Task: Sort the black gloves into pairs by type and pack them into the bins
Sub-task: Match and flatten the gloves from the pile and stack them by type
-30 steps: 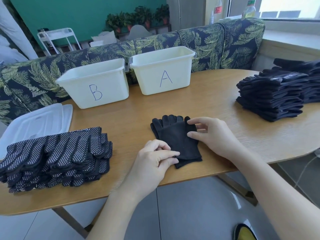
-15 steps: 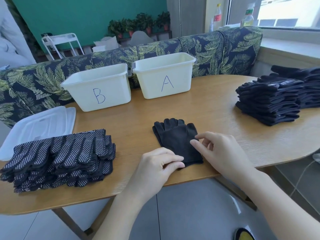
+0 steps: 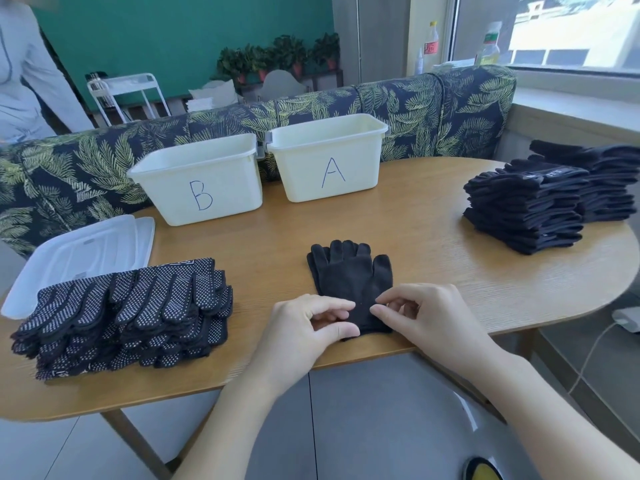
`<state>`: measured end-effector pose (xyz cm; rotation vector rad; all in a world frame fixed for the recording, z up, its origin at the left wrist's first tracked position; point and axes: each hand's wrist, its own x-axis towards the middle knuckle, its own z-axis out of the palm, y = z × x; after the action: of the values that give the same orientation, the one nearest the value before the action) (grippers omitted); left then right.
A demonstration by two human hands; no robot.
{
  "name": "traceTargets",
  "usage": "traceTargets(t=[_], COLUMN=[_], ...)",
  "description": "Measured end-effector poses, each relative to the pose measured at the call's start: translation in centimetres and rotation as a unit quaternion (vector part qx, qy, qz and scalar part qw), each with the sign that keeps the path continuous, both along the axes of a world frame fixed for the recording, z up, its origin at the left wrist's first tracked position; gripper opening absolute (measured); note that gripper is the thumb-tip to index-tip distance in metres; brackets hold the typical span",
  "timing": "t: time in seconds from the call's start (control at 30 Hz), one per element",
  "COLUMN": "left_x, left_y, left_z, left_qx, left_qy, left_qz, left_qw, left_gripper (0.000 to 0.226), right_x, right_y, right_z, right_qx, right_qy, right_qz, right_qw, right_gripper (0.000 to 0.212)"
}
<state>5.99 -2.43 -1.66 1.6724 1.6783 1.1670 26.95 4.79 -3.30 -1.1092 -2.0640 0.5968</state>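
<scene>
Centrally, soft plain-knit black gloves [image 3: 349, 278] on grained wooden table [image 3: 433, 237].

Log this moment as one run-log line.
stage: pairing | left hand: pinching plain gloves | right hand: pinching same cuff | bins A, B: none visible inside

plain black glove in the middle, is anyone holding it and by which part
Both hands hold the plain black gloves at the cuff end, nearest the table edge: the left hand and the right hand each pinch it.
</scene>
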Motion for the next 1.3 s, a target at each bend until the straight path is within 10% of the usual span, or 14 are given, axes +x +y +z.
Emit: traceTargets(t=[0.83, 1.3], left_x=[-0.9, -1.8], left_y=[2.2, 7.4], left_z=[-0.6, -0.1], left_qx=[0.023, -0.066], left_qy=[0.105, 0.125], left_qz=[0.081, 0.080], left_qw=[0.991, 0.987], left_gripper=[0.012, 0.031], right_x=[-1.9, -4.3], right_y=[4.5, 10.1], right_z=[-0.3, 0.5], right_qx=[0.077, -0.060], right_qy=[-0.068, -0.072], right_qz=[-0.076, -0.060], right_qw=[0.992, 0.994], right_gripper=[0.027, 0.036])
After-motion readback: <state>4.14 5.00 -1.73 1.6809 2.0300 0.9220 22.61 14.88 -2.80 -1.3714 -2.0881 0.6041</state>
